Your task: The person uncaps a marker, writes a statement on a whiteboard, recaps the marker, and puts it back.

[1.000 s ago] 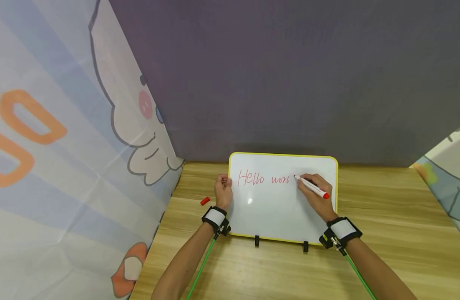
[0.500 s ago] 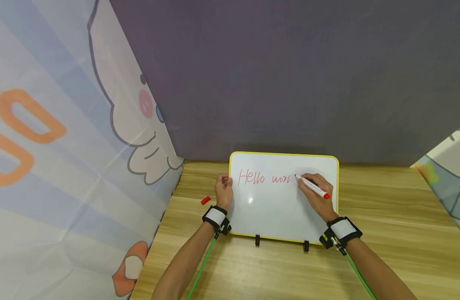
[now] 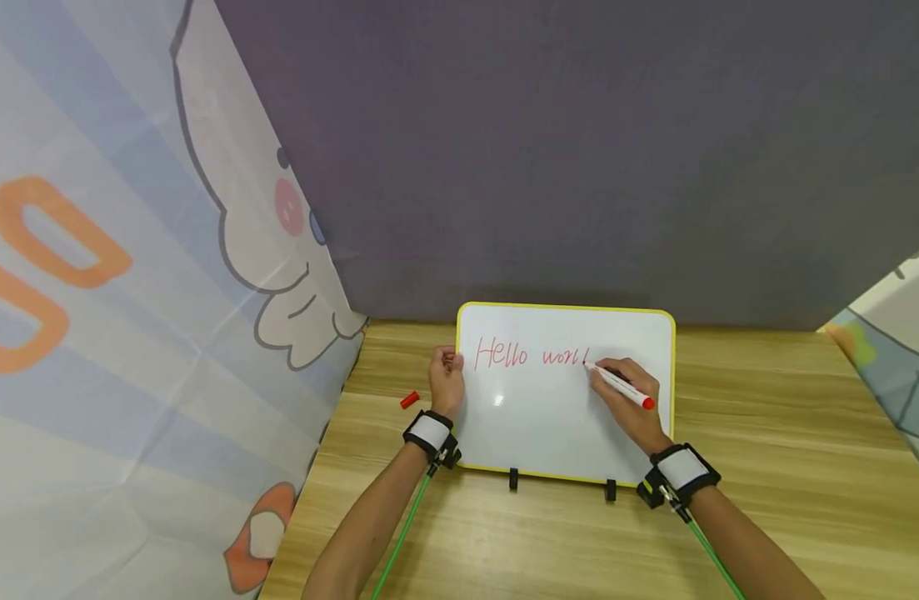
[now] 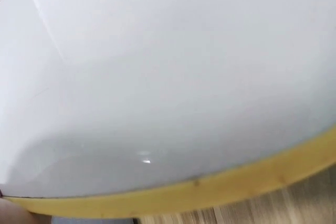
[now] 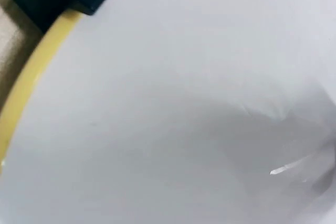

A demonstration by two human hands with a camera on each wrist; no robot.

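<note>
A whiteboard (image 3: 534,425) with a yellow rim stands on the wooden table, bearing red handwriting (image 3: 501,354) that reads "Hello worl" with a short slanted stroke near its end. At the board's left edge, my left hand (image 3: 447,385) grips the rim; part of a finger (image 4: 13,214) shows at the corner of the left wrist view. My right hand (image 3: 633,412) pinches a white marker (image 3: 616,382) with a red end. Its tip meets the board at the foot of the last stroke. Mostly bare white surface (image 5: 157,77) fills the right wrist view.
The red marker cap (image 3: 410,400) lies on the wooden table (image 3: 489,550), left of my left hand. Two black supports (image 3: 513,478) hold the board's lower edge. A dark grey panel (image 3: 579,167) rises behind, and a printed cloth (image 3: 167,417) hangs at the left.
My right hand has moved slightly down and left with the marker. A new slanted red stroke stands at the end of the writing. The left hand stays on the rim.
</note>
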